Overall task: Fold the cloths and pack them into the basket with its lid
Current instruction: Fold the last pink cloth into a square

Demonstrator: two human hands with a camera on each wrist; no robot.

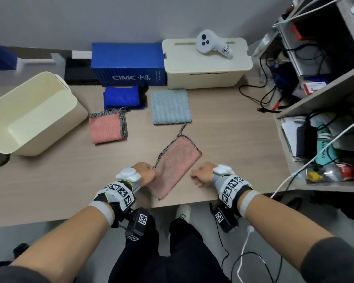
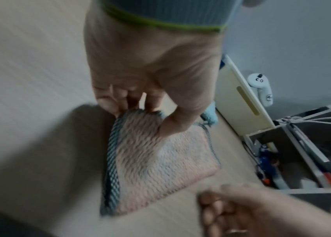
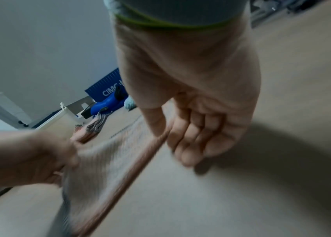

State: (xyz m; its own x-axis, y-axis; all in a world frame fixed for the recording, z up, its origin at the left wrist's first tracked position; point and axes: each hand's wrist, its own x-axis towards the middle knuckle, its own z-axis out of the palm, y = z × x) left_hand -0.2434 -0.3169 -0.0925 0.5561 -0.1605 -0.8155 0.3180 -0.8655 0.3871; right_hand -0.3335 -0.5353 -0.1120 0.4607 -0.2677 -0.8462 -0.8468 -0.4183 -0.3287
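Observation:
A pink cloth with a grey checked border (image 1: 175,166) (image 2: 150,168) (image 3: 104,168) lies folded in half, diagonally, near the table's front edge. My left hand (image 1: 146,172) (image 2: 142,110) pinches its left border between thumb and fingers. My right hand (image 1: 199,177) (image 3: 172,139) hovers just off the cloth's right edge, with fingers loosely curled and nothing in them. A cream basket (image 1: 0,127) stands uncovered and tilted at the left. Farther back lie a second folded pink cloth (image 1: 107,127), a folded blue cloth (image 1: 123,98) and a folded light blue cloth (image 1: 171,106).
At the back stand a blue CIMC box (image 1: 129,64) and a cream lidded box (image 1: 206,64) with a white controller (image 1: 211,44) on top. A cluttered shelf (image 1: 319,94) with cables borders the table on the right. The table's front edge runs just below my wrists.

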